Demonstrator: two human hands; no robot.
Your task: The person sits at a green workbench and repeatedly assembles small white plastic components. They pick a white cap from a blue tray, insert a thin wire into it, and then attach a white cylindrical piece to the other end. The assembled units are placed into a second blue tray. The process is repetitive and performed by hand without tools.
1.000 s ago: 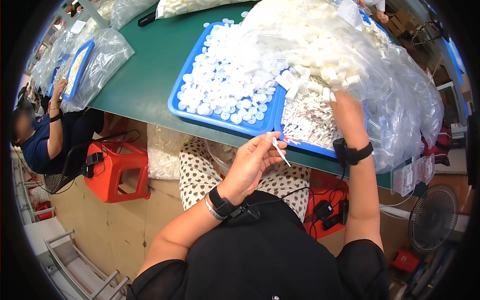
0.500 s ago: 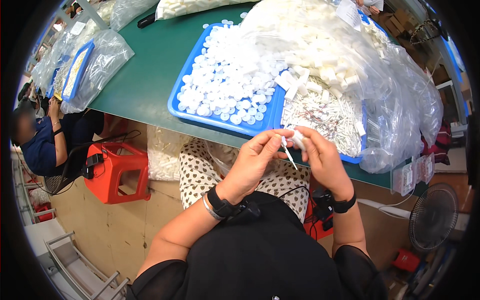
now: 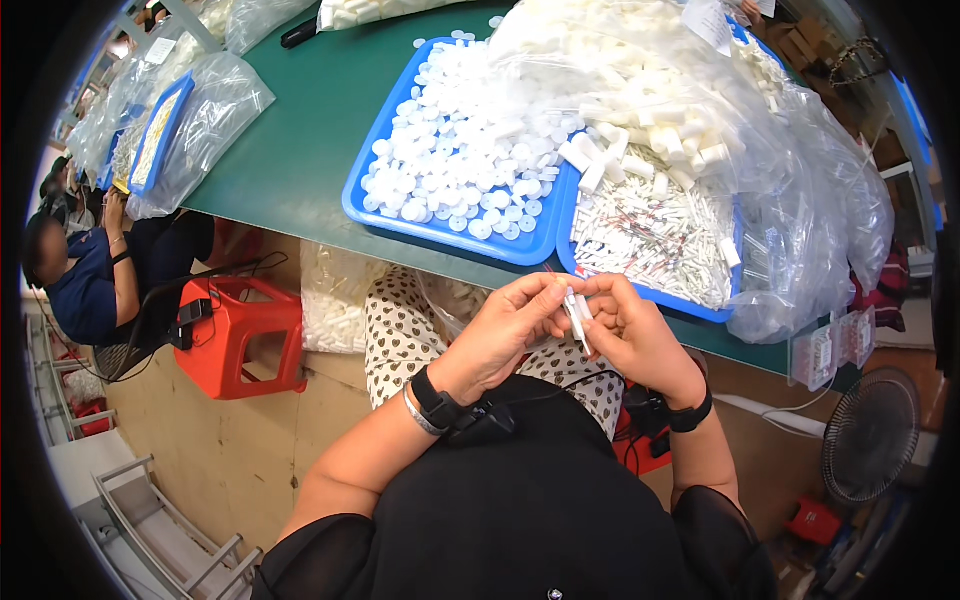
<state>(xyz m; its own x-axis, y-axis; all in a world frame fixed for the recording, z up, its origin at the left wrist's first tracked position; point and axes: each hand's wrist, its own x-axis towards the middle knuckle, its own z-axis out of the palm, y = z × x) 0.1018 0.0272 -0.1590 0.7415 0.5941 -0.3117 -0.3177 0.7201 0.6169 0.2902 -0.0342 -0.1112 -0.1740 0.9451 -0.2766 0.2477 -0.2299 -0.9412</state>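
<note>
My left hand [image 3: 512, 325] pinches a slim white stick-shaped part [image 3: 577, 322] between thumb and fingertips, its thin tip pointing down toward my lap. Close against it, my right hand [image 3: 640, 335] is closed on a short white cylinder [image 3: 586, 308], partly covered by the fingers. Both hands meet in front of the table edge. A bit of red shows just above the left fingertips. Beyond them, a blue tray [image 3: 686, 307] holds many slim white parts [image 3: 640, 225], some with reddish wires, and several thicker white cylinders [image 3: 595, 160].
Left of it, another blue tray [image 3: 352, 205] is heaped with translucent discs [image 3: 470, 170]. A large clear bag [image 3: 620, 60] of cream cylinders leans over both trays. A red stool [image 3: 235, 335] and a seated person [image 3: 90, 285] are left; a black fan [image 3: 870, 435] stands right.
My hands have drawn slightly down, away from the trays. The right hand's cylinder has turned from beside the stick's upper end to lie alongside it. The view has shifted a little.
</note>
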